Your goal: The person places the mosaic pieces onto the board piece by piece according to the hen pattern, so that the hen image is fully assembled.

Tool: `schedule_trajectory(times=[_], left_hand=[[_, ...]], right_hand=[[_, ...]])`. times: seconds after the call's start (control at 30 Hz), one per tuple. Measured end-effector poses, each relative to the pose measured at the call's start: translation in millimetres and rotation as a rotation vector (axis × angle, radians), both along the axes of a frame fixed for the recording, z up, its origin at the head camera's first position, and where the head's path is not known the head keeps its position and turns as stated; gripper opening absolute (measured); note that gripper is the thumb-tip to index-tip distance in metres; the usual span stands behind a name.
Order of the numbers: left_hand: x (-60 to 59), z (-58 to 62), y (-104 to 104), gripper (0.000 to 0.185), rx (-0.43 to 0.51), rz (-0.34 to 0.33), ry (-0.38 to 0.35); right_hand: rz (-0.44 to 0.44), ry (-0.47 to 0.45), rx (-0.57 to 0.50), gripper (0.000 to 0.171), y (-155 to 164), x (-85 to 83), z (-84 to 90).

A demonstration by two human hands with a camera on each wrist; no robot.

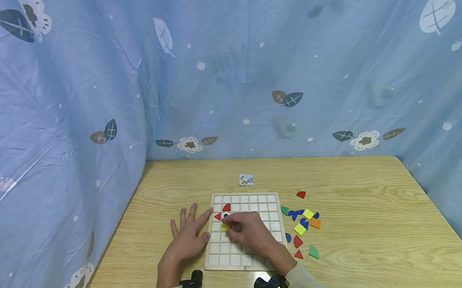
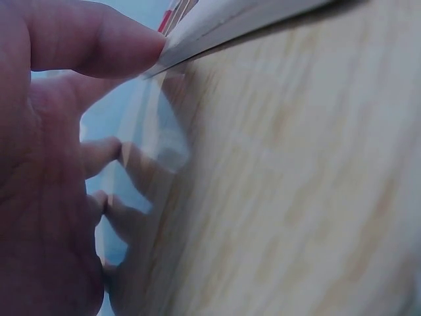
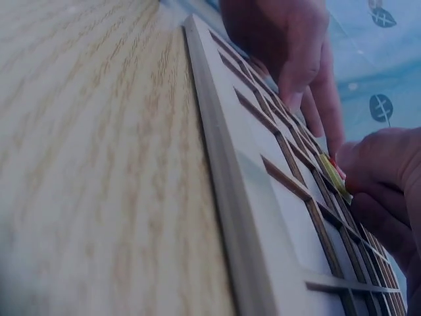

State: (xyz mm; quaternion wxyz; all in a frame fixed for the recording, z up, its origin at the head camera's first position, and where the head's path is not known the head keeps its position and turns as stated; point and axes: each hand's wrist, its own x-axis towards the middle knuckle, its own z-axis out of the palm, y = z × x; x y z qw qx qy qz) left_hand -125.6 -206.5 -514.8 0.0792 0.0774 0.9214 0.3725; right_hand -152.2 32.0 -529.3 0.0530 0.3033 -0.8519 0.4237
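Note:
A wooden grid board [image 1: 246, 268] with square white-bottomed cells lies on the table. Over its left half, my right hand [image 1: 251, 233] pinches a yellow tile [image 1: 224, 227] between thumb and forefinger. That yellow tile [image 3: 334, 175] stands at the grid bars beside the fingertips in the right wrist view. Just above it on the board are a red triangle [image 1: 218, 216], a red quarter-circle [image 1: 227, 206] and a white tile with a black dot [image 1: 225, 215], partly covered by my fingers. My left hand [image 1: 187, 238] is spread at the board's left edge, its thumb and forefinger touching the rim.
Right of the board lie loose pieces: several blue half-rounds [image 1: 292, 215], yellow squares [image 1: 300, 229], an orange piece [image 1: 315, 223], green pieces [image 1: 313, 252] and red ones [image 1: 298, 241]. A small pattern card [image 1: 246, 180] lies behind the board. A blue curtain [image 1: 225, 72] surrounds the table.

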Motion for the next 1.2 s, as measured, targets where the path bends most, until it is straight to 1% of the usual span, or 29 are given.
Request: schedule_trajectory(times=[0.17,0.3,0.47,0.6,0.73,1.0,1.2], left_hand=[[0.9,-1.0,1,0.067,0.027,0.01,0.027],[1.8,1.2,2,0.067,0.002,0.017,-0.001],[2.5,3.8,2,0.068,-0.005,0.016,-0.016],[2.9,4.9,1,0.068,0.006,0.007,-0.013],[2.3,2.5,1,0.068,0.003,0.001,-0.017],[1.9,0.6,2,0.069,-0.002,0.012,-0.019],[1.9,1.5,2,0.069,-0.003,0.011,-0.019]], right_hand=[[0.027,-0.037,-0.038,0.029,10,1.9,4.0],[0.038,-0.074,-0.068,0.032,28,3.5,12.1],[0.011,-0.134,-0.063,0.04,59,6.2,21.4],[-0.023,-0.156,-0.073,0.042,87,8.8,23.4],[-0.073,-0.167,-0.088,0.043,117,13.4,22.6],[-0.235,-0.203,-0.091,0.043,175,26.9,20.1],[-0.352,-0.158,-0.055,0.041,206,31.6,15.1]])
